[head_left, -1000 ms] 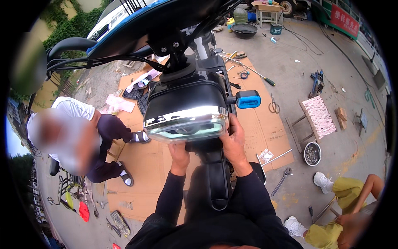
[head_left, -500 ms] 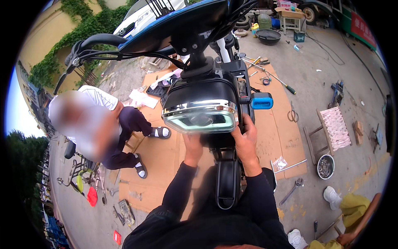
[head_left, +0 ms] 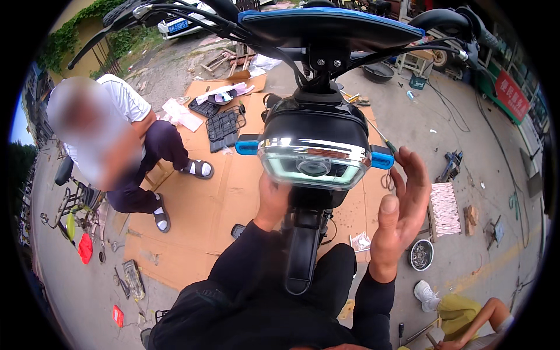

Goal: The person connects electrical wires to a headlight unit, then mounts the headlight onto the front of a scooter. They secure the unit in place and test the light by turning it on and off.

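Note:
In front of me stands an electric scooter with a black headlight housing (head_left: 318, 123), a chrome-trimmed headlight (head_left: 315, 168) and a black front fender (head_left: 302, 251). My left hand (head_left: 274, 201) is at the lower left of the headlight; its fingers are hidden behind the housing. Off to the right, my right hand (head_left: 401, 213) is open and empty, fingers apart, close to the right blue turn signal (head_left: 382, 159). A matching left turn signal (head_left: 247, 147) sticks out on the other side. Above are the handlebar's left grip (head_left: 125, 16) and a dark blue-edged panel (head_left: 332, 36).
Flattened cardboard (head_left: 198, 227) lies under the scooter, with a black tool case (head_left: 224, 129) on it. A person (head_left: 111, 134) sits at the left; another person's leg (head_left: 458, 312) is at lower right. Right of me are a woven stool (head_left: 445, 209) and a metal bowl (head_left: 420, 255).
My right hand has left the headlight's lower right side and opened out to the right. The scooter's front has swung to face me more squarely. My left hand stays at the headlight's lower left.

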`<state>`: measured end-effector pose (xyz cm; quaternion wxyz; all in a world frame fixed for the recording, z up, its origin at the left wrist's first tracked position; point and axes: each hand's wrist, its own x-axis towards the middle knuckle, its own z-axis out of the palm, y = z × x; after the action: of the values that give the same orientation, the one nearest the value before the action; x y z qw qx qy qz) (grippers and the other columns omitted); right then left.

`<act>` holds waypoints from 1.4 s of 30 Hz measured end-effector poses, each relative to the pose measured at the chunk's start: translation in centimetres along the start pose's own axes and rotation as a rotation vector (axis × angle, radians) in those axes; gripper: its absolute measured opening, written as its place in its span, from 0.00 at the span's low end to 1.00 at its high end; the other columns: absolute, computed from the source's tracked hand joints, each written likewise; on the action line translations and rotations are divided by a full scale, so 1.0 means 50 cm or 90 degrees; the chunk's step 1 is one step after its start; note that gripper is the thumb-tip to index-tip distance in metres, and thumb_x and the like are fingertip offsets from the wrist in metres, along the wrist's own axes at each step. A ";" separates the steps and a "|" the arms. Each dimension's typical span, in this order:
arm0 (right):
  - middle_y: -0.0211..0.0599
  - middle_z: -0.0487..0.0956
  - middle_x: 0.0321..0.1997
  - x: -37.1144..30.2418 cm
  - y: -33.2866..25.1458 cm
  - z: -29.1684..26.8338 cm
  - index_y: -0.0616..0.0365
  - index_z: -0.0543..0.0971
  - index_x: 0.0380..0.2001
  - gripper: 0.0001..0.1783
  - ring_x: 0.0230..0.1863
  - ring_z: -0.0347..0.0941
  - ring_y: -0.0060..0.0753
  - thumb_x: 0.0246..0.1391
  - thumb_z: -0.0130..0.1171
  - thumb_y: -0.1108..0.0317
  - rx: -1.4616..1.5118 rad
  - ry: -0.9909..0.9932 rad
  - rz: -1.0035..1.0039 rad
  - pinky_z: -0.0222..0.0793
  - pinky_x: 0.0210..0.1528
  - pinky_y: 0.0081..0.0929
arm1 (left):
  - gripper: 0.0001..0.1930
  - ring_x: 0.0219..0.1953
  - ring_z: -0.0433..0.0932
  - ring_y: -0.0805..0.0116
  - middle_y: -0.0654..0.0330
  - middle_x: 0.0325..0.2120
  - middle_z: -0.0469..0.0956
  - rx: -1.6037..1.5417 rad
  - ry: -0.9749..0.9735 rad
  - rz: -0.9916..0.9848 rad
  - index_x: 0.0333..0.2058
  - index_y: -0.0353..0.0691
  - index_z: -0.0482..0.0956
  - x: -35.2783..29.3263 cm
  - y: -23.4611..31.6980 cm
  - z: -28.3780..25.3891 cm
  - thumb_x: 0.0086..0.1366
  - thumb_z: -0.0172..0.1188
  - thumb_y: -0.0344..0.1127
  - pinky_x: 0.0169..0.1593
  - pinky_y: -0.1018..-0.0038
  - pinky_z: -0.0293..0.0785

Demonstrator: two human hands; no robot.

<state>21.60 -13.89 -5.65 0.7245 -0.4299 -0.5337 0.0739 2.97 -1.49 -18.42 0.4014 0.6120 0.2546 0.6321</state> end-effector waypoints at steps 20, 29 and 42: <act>0.43 0.78 0.43 0.254 -0.013 0.083 0.69 0.72 0.49 0.31 0.43 0.77 0.28 0.51 0.72 0.60 -0.001 -0.334 0.432 0.73 0.49 0.22 | 0.29 0.33 0.80 0.55 0.45 0.34 0.80 -0.025 0.002 -0.026 0.53 0.28 0.73 0.022 0.026 -0.001 0.60 0.70 0.42 0.42 0.68 0.77; 0.40 0.79 0.41 0.240 -0.008 0.072 0.65 0.76 0.47 0.26 0.41 0.78 0.27 0.51 0.73 0.60 0.021 -0.255 0.422 0.75 0.47 0.21 | 0.27 0.28 0.74 0.63 0.50 0.30 0.77 -0.070 0.016 0.023 0.52 0.29 0.73 0.023 0.004 0.026 0.61 0.69 0.41 0.37 0.70 0.74; 0.37 0.83 0.43 0.034 0.058 -0.016 0.66 0.81 0.46 0.17 0.43 0.79 0.25 0.66 0.60 0.59 -0.083 -0.008 -0.009 0.75 0.51 0.22 | 0.31 0.49 0.73 0.67 0.55 0.47 0.77 0.045 0.016 0.086 0.54 0.28 0.74 0.023 -0.004 0.000 0.69 0.63 0.54 0.56 0.72 0.67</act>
<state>24.01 -11.58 -6.50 0.6922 -0.4717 -0.5450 0.0363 3.07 -0.42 -17.91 0.3328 0.6335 0.2395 0.6562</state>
